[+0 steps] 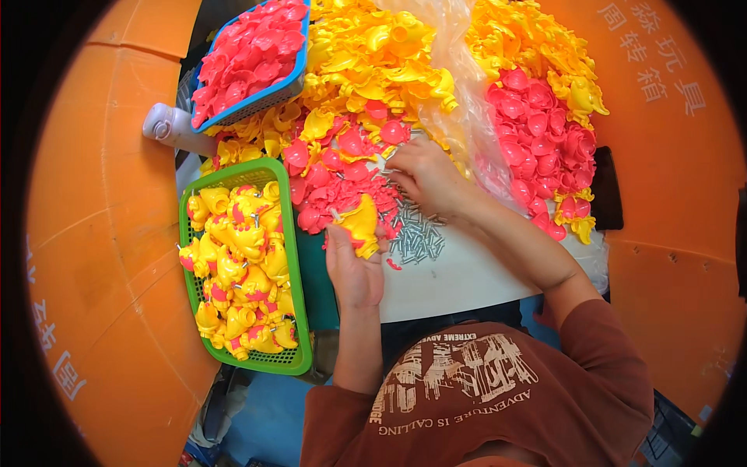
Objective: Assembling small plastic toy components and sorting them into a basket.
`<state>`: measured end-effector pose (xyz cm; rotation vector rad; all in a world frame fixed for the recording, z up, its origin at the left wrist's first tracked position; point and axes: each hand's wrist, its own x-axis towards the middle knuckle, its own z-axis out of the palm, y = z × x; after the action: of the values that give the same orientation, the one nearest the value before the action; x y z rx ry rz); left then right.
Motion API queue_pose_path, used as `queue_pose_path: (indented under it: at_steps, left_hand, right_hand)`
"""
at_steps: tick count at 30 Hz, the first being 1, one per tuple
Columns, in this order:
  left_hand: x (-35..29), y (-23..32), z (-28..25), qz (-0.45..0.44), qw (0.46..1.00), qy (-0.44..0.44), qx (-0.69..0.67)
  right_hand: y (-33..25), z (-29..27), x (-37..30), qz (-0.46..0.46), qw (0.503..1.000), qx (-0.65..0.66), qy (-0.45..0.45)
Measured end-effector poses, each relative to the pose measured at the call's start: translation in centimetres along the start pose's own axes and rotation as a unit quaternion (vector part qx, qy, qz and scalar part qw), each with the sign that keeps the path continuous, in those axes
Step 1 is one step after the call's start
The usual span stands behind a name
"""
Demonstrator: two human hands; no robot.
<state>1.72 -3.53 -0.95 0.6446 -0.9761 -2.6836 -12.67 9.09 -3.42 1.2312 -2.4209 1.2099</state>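
Holding yellow shell [362, 223] clamped in left hand [354, 268] near left edge of worktop [467, 276], with right hand [428, 177] beside screws [420, 240], can't tell if gripping.

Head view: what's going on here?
A person's left hand holds a yellow part by a pile of pink parts. The right hand reaches in beside loose metal bits; whether it grips anything is hard to tell. On the left, a green basket holds yellow-and-pink pieces. More yellow parts lie heaped behind.
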Motion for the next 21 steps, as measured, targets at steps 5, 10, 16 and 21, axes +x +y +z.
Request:
queue_pose_path:
  at_steps: [5, 10, 16, 21]
  left_hand:
    - [0.0, 0.8, -0.5, 0.029, 0.998, 0.056, 0.011]
    - [0.0, 0.7, -0.6, 0.033, 0.999, 0.03, 0.007]
    - [0.1, 0.4, 0.0, 0.023, 0.999, 0.027, 0.002]
    - [0.1, 0.3, 0.5, 0.036, 0.998, 0.022, 0.04]
  right_hand:
    - [-0.9, 1.0, -0.5, -0.004, 0.996, -0.041, -0.085]
    - [-0.9, 2.2, 0.8, 0.057, 0.991, -0.082, -0.092]
    - [-0.3, 2.4, 1.3, 0.066, 0.988, -0.07, -0.123]
    - [-2.2, -0.2, 0.0, 0.043, 0.998, 0.033, -0.045]
